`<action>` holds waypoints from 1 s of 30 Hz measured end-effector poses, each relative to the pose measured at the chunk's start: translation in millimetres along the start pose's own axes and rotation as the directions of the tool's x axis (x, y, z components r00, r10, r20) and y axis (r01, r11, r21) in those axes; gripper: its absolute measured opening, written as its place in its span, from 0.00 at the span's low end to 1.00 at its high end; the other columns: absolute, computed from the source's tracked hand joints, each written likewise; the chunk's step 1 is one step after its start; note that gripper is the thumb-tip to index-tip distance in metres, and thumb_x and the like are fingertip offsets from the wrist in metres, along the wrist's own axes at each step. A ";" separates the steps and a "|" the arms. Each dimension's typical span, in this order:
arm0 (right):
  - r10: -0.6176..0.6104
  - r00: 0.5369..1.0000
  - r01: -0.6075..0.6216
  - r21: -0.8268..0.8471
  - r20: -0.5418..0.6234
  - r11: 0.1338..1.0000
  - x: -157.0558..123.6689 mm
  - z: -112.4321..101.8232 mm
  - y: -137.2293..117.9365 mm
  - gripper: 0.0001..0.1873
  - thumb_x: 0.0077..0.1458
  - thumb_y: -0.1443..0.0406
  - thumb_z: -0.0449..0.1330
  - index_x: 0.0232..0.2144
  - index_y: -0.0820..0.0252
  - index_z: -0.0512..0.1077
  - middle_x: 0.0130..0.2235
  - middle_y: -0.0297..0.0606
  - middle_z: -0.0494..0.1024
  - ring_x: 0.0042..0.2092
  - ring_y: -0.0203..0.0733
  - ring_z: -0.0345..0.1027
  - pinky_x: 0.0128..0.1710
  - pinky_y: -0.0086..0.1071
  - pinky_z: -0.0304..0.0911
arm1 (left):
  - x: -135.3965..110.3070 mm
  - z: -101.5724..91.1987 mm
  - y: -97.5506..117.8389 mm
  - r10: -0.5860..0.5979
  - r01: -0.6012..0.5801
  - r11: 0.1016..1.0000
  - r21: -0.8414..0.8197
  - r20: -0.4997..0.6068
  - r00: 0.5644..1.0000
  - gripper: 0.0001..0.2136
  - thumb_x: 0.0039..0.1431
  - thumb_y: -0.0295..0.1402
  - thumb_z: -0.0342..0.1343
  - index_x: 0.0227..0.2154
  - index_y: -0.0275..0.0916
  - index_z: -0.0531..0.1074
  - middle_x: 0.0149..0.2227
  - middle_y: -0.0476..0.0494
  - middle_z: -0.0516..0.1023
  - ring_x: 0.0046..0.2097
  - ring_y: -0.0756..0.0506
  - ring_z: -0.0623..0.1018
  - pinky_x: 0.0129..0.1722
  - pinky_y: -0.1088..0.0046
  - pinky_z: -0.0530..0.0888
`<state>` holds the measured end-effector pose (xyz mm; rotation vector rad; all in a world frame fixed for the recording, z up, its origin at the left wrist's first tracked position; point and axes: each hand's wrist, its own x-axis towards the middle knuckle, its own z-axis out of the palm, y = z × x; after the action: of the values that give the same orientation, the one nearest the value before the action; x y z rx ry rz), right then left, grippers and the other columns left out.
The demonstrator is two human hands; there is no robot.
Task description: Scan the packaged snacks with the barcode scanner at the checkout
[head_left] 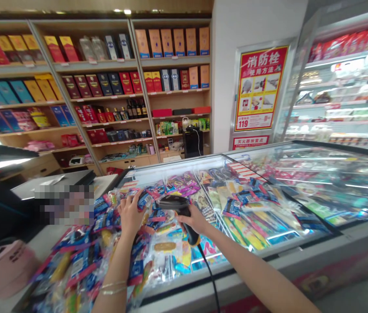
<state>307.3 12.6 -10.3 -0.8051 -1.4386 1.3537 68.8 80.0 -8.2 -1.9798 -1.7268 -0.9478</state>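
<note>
Wrapped packets (pixel 81 263), near left; left hand (pixel 131 214), fingers spread among them; right hand (pixel 197 219), fingers clasping scanner (pixel 173 201). Step, apparently: scanning; next calls for steady aim.

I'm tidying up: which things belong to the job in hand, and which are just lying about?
Apparently in the job:
handheld scanner, in the right hand
wrapped packets, at the left hand

Apparently just about:
pink bag
orange boxes
red poster

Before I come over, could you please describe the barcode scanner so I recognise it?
Find the glass-topped display freezer. Over its left end, the person's right hand grips the barcode scanner. Unlike the colourful packets around it, it is mostly black, with a trailing cable.
</note>
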 end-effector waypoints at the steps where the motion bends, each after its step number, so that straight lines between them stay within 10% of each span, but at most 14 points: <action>1: -0.002 1.000 0.002 0.035 -0.004 0.999 1.5 -0.6 0.1 0.10 0.44 0.61 0.62 0.20 0.60 0.67 0.16 0.30 0.68 0.16 0.34 0.60 0.16 0.29 0.60 | 1.3 -0.4 -0.8 -0.005 0.005 1.000 -0.031 -0.029 1.000 0.23 0.56 0.37 0.54 0.56 0.45 0.67 0.45 0.39 0.73 0.49 0.35 0.69 0.50 0.57 0.64; 10: -0.054 0.992 0.065 0.098 -0.112 0.993 -24.4 -43.2 -41.3 0.09 0.44 0.61 0.63 0.20 0.61 0.69 0.17 0.31 0.69 0.16 0.33 0.61 0.15 0.28 0.59 | 36.1 -37.4 20.1 0.047 -0.072 0.982 -0.172 -0.146 0.988 0.22 0.59 0.47 0.49 0.53 0.43 0.69 0.43 0.39 0.75 0.48 0.36 0.71 0.52 0.56 0.66; 14: -0.084 0.961 0.107 0.075 -0.264 0.991 -58.0 -83.4 -55.5 0.10 0.44 0.60 0.63 0.20 0.60 0.68 0.17 0.31 0.69 0.16 0.33 0.60 0.15 0.27 0.58 | 38.7 -35.7 80.6 0.161 -0.167 0.938 -0.303 -0.043 0.986 0.21 0.60 0.47 0.48 0.52 0.43 0.69 0.41 0.41 0.76 0.45 0.38 0.73 0.49 0.59 0.69; 22: -0.049 0.829 0.100 0.061 -0.558 0.993 -121.9 -165.1 -46.4 0.12 0.42 0.59 0.65 0.21 0.60 0.68 0.17 0.30 0.69 0.16 0.32 0.60 0.15 0.27 0.58 | -8.4 31.9 228.9 0.189 -0.071 0.815 -0.575 0.148 0.971 0.21 0.58 0.40 0.54 0.52 0.37 0.66 0.49 0.35 0.74 0.52 0.38 0.71 0.53 0.59 0.68; 30: 0.117 0.771 0.108 0.309 -0.627 0.945 -149.8 -237.8 -33.2 0.11 0.39 0.62 0.65 0.24 0.59 0.66 0.18 0.29 0.68 0.17 0.31 0.60 0.14 0.24 0.57 | -37.1 65.2 306.7 0.151 0.121 0.770 -0.626 0.364 0.919 0.22 0.61 0.43 0.49 0.56 0.41 0.64 0.52 0.36 0.72 0.51 0.40 0.74 0.50 0.64 0.70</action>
<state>582.2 -51.6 -28.5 -0.9257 -0.6465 1.1174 380.5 34.3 -29.5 -2.7869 -1.7162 -1.3415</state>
